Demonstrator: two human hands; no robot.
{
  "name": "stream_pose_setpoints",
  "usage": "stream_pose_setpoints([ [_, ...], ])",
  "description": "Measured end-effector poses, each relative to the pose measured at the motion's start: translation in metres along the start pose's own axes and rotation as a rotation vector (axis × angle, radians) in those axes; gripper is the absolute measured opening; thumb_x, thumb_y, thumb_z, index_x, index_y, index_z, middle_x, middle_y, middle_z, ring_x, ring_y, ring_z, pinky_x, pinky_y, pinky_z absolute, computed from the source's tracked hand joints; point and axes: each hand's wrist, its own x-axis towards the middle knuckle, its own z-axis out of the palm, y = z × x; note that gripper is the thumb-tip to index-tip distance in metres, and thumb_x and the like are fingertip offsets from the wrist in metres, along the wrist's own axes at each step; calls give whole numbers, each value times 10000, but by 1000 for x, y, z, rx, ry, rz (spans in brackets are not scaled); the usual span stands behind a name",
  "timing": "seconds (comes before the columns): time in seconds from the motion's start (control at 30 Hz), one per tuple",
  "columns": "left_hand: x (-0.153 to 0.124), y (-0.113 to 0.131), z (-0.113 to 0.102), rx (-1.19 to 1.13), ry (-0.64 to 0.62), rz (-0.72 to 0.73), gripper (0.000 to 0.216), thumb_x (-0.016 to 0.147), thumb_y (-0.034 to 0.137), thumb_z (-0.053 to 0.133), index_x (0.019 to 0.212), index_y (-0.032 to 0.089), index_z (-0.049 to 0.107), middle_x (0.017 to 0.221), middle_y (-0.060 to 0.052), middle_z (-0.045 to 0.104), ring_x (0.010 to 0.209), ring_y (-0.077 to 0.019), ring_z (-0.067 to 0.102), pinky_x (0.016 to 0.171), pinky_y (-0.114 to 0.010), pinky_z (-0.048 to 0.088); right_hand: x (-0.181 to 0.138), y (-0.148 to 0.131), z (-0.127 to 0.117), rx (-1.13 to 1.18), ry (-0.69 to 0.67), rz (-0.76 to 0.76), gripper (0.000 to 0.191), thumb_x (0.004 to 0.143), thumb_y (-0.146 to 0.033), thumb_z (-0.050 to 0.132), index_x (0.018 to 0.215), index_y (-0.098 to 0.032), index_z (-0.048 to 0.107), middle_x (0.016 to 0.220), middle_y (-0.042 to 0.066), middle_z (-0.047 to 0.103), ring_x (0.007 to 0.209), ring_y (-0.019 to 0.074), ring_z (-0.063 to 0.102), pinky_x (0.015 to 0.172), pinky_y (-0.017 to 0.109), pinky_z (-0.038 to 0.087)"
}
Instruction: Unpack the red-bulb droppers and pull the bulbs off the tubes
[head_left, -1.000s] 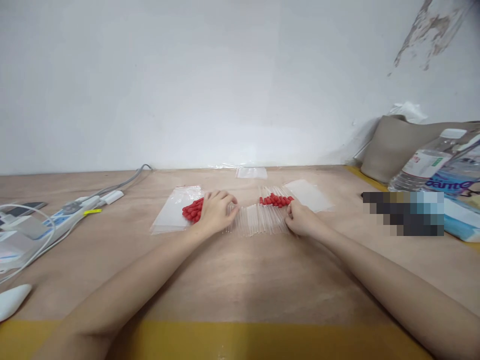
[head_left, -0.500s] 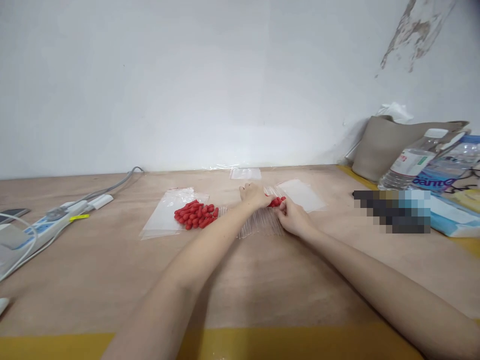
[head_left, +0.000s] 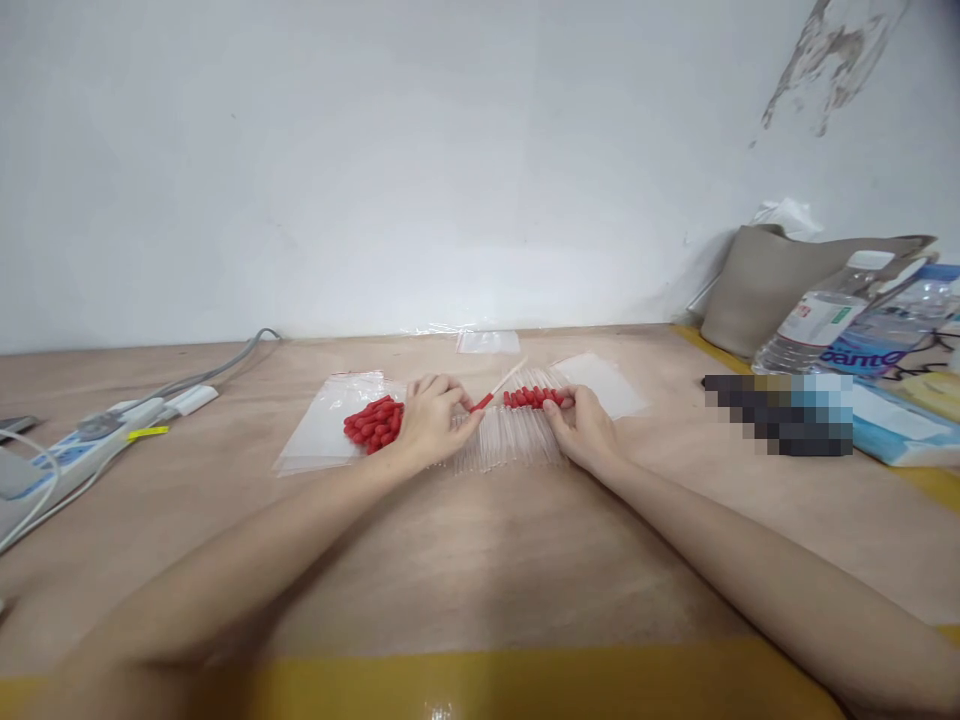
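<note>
My left hand (head_left: 435,418) is closed in a pinch on a dropper, its red rubber bulb (head_left: 481,404) at my fingertips and its thin pale tube pointing up to the right. Close by on the right, a row of red bulbs (head_left: 527,397) lies across a bed of thin clear tubes (head_left: 506,440). The fingers and thumb of my right hand (head_left: 589,428) close around the right end of that row. Left of my left hand, a pile of loose red bulbs (head_left: 371,424) rests on clear plastic bags (head_left: 311,430), partly hidden by the hand.
More clear bags lie behind my right hand (head_left: 611,385) and near the wall (head_left: 487,343). A power strip (head_left: 82,445) with cables is at left. On the right stand a grey-brown bag (head_left: 750,295) and water bottle (head_left: 810,325), with a blue-white packet (head_left: 900,425) in front.
My left hand has moved left from beyond the tubes and now shows a dropper in its fingers. More of the red row is uncovered. My right hand stays at its right end.
</note>
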Motion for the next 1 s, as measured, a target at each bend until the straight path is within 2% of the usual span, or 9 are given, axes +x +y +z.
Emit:
stream_pose_setpoints([
  [0.13,-31,-17,-11,67,41,148,127,776,311,549,783,198,608,890,-38,594,884,-204,498,814,-385,318,-3,-2,1,92,53,-113,333,840,-446,393,1009,-174,483,979,91,570,819,186,552,680,314,415],
  [0.23,-39,-20,-6,75,103,162,133,782,321,550,775,202,609,870,-36,607,860,-200,503,813,-389,310,-4,-2,0,134,49,-316,315,859,-422,381,1012,-176,505,957,89,582,854,191,538,721,324,404],
  [0.33,-42,-19,1,58,146,169,129,776,323,560,765,205,612,847,-33,614,848,-197,512,815,-387,312,-7,-6,-3,48,-3,-527,303,860,-414,410,1023,-198,546,915,59,613,884,192,524,808,352,343],
  [0.47,-43,-14,5,37,150,187,119,771,322,567,773,211,612,853,-31,626,849,-194,521,824,-389,317,-12,-15,-5,-114,-82,-683,302,861,-431,434,994,-223,607,881,39,640,868,172,508,847,359,254],
  [0.57,-41,-10,6,30,153,188,127,773,331,564,792,218,617,866,-33,634,848,-195,528,833,-394,320,-14,-21,-4,-188,-134,-718,285,886,-394,405,937,-233,634,786,20,644,803,151,492,838,353,221],
  [0.73,-36,-3,10,31,63,280,242,801,361,543,1010,257,606,991,-39,644,932,-206,539,898,-408,293,-18,-30,-6,-203,-175,-727,278,900,-308,384,865,-205,639,718,15,636,751,135,485,807,337,220],
  [0.87,-33,1,15,38,29,370,156,849,282,491,929,261,624,822,12,672,844,-157,559,945,-397,258,-23,-38,-8,-163,-216,-713,264,896,-322,403,881,-221,646,705,-1,649,714,125,487,798,331,225],
  [1.0,-34,2,12,102,46,413,167,861,280,462,861,234,622,737,9,656,790,-161,553,928,-409,265,-25,-39,-6,-166,-192,-727,280,887,-355,420,842,-235,668,609,-8,623,652,121,452,783,335,225],
])
